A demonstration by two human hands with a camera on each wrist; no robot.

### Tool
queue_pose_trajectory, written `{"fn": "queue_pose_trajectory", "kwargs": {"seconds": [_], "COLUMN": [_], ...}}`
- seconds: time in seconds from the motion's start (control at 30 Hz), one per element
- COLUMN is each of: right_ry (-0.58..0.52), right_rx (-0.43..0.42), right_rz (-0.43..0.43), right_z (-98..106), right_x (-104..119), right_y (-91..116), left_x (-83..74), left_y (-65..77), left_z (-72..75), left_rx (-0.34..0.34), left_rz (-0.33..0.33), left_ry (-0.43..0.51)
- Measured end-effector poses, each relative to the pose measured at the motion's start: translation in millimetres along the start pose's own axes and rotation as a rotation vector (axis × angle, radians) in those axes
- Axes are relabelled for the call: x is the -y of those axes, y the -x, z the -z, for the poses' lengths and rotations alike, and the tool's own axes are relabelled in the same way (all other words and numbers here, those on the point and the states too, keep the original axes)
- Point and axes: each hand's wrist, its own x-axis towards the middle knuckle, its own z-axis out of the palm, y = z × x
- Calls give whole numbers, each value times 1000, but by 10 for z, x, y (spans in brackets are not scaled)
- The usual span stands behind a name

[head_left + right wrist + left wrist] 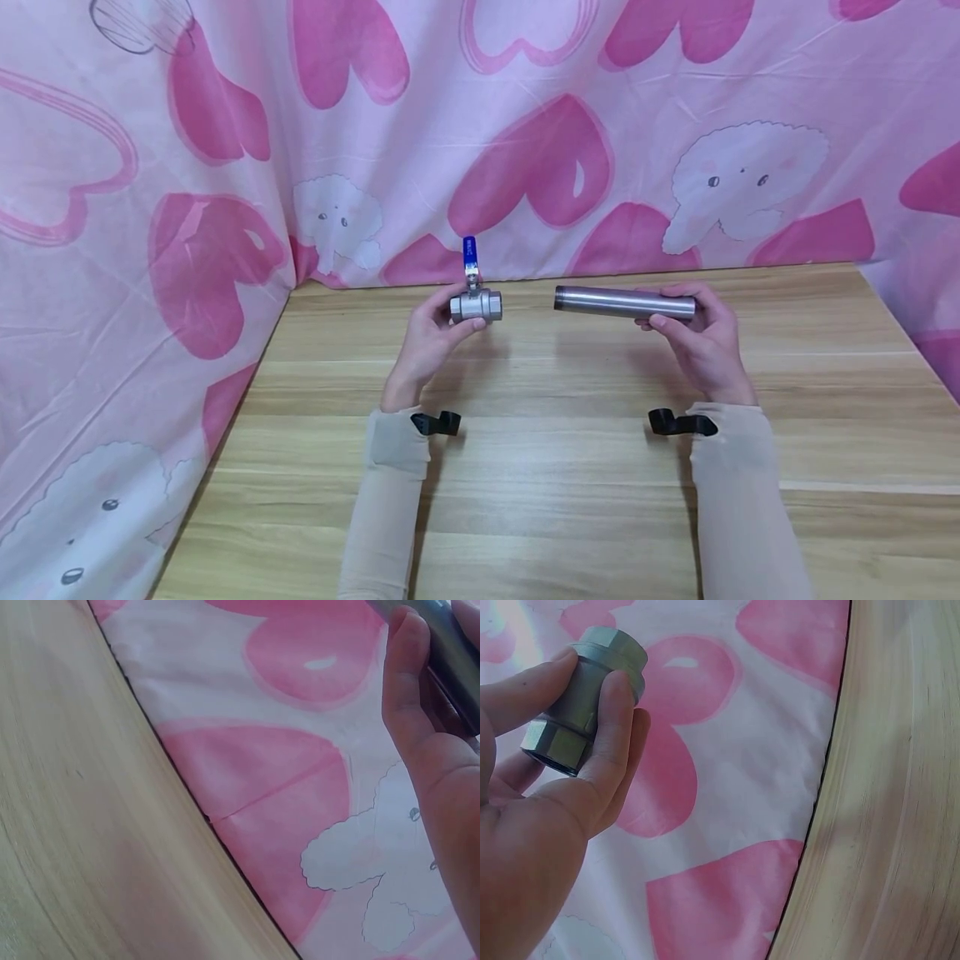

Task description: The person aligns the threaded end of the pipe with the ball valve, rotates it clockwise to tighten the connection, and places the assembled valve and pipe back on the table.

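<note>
A silver ball valve [474, 307] with a blue lever handle [469, 252] pointing up is gripped by my left hand [431, 340], thumb at the front and fingers behind. In the left wrist view the valve body [585, 697] shows its hexagonal ends between thumb and fingers; its lever is out of sight there. My right hand [705, 340] holds a steel pipe [622, 302] near its right end. The pipe's dark threaded end [560, 297] points left toward the valve, with a gap between the two. Only part of the pipe [454, 660] appears in the right wrist view.
Below both hands lies a wood-grain table [555, 500]. A pink and white curtain [525, 150] with hearts and white cartoon animals hangs along the table's back and left edges. Black camera mounts [438, 423] sit on both beige sleeves.
</note>
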Motion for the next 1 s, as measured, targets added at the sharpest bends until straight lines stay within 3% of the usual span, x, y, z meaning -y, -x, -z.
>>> {"fn": "queue_pose_trajectory", "kwargs": {"seconds": [0.33, 0.73, 1.0], "right_ry": [58, -38, -20], "right_rx": [-27, 38, 47], "right_rz": [0, 52, 65], "right_z": [-14, -88, -174], "right_x": [-20, -70, -95], "right_y": [2, -34, -37], "left_x": [-6, -18, -34], "left_y": [-14, -8, 17], "left_z": [-47, -105, -120], "left_rx": [0, 20, 20], "left_rz": [-35, -43, -56], "left_ry": [-13, -20, -18]}}
